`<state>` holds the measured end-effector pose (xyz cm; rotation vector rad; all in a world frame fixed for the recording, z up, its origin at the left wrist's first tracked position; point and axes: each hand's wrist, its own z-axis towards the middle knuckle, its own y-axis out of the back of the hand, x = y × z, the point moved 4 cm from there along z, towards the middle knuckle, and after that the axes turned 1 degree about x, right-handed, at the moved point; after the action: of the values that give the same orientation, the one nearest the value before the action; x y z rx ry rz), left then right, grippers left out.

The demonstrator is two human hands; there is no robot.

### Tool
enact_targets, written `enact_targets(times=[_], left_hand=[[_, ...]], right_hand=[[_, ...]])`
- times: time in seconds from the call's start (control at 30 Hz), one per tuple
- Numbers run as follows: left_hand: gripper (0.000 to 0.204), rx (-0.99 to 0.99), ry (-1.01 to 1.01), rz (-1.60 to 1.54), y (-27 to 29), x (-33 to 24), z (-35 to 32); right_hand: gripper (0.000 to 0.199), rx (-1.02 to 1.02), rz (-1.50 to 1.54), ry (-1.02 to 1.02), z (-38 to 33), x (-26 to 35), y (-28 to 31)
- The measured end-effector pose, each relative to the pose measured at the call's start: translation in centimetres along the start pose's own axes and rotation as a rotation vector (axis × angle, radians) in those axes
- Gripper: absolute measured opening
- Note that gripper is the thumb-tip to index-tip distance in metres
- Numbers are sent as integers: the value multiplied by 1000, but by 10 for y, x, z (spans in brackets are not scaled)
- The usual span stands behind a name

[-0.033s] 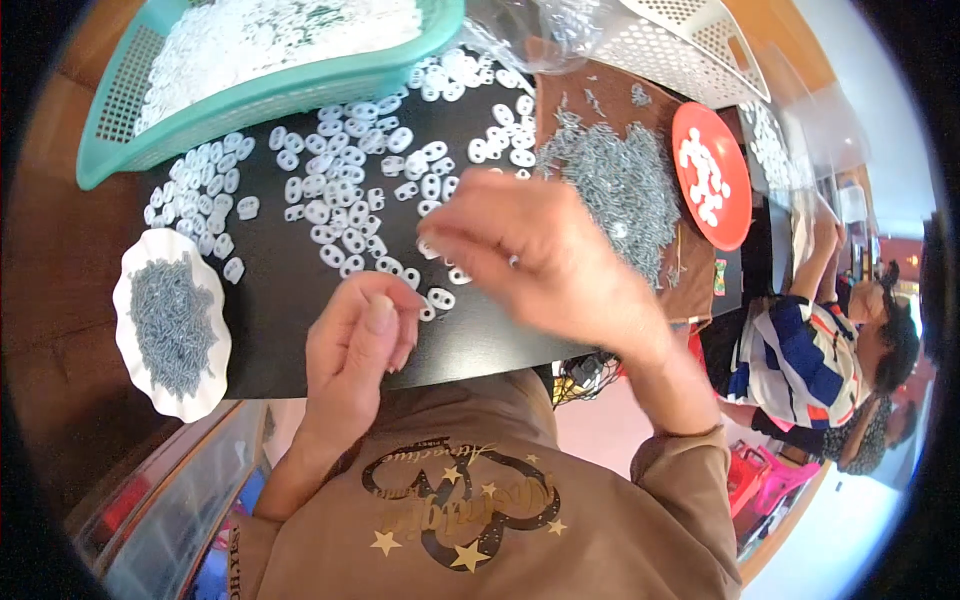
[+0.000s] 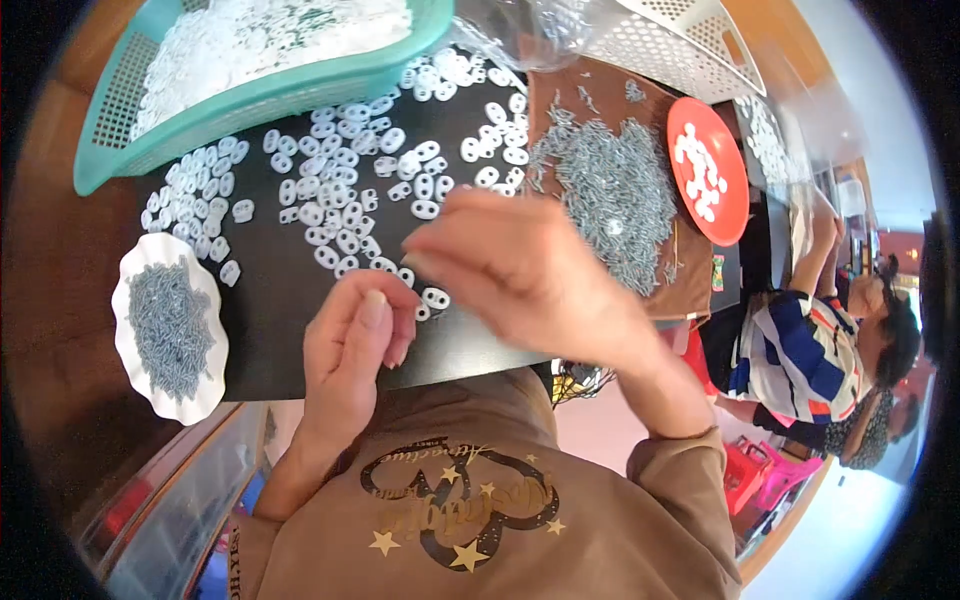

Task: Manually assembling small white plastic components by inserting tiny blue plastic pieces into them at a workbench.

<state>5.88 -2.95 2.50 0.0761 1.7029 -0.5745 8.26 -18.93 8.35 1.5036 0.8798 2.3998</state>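
Observation:
My left hand (image 2: 345, 330) is held above the near edge of the black table, fingers curled and thumb laid over them; whatever is inside is hidden. To its right and slightly farther off, my right hand (image 2: 520, 270) is blurred, with thumb and fingers pinched together; I cannot make out what is in them. Around and beyond both hands lie many small white oval plastic pieces with two holes (image 2: 312, 214). Grey screws (image 2: 610, 210) form a heap on a brown cloth (image 2: 692, 295) to the right. More grey screws (image 2: 170, 330) fill a white scalloped dish (image 2: 122, 310) at the left.
A green basket (image 2: 270, 98) full of white pieces stands at the far left. At the far right are a white perforated basket (image 2: 650, 62), a clear plastic bag (image 2: 530, 30) and a red plate (image 2: 735, 215) with white pieces. Another person (image 2: 800, 345) sits to the right.
My right hand has shifted slightly left and nearer, its fingertips still pinched. The left hand keeps its curled pose. The whole view has moved a little.

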Motion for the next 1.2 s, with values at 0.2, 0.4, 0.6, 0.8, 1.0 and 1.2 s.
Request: enact_targets(times=[0.2, 0.4, 0.6, 0.8, 1.0, 1.2], left_hand=[[25, -112, -37, -93, -9, 7, -2], [25, -152, -98, 35, -8, 16, -4], [25, -144, 26, -119, -10, 11, -4], [29, 18, 327, -447, -22, 11, -7], [33, -31, 138, -164, -22, 17, -11], [29, 44, 32, -51, -20, 14, -14]], right_hand=[[20, -122, 176, -91, -22, 10, -20], [24, -171, 264, -30, -33, 4, -38], [27, -163, 164, -19, -43, 8, -31], [20, -138, -66, 102, -45, 15, -16], [17, -88, -84, 36, -51, 15, -22], [17, 108, 51, -89, -53, 12, -18]])
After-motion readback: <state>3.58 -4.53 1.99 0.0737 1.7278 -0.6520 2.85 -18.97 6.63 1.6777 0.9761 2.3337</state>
